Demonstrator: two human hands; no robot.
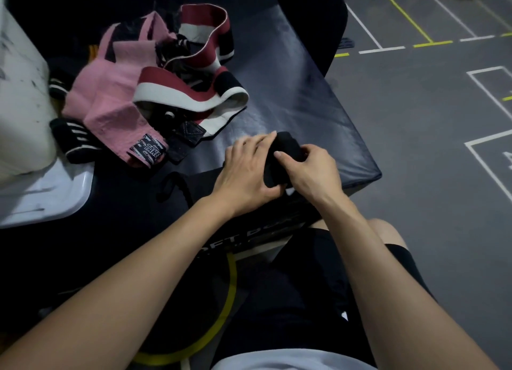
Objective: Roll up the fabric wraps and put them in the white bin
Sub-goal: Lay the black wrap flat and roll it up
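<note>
Head view: black wrap [282,159] gripped between both hands.

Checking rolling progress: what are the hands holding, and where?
Both hold the black rolled fabric wrap: left hand grips its left side, right hand its right side, thumb on top.

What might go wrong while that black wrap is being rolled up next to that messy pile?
The black wrap is held between the left hand and right hand; if either grip slackens, the roll may spring loose. The pink wrap and red-and-white wrap lie tangled, so pulling one could drag the other off the black pad.
</note>
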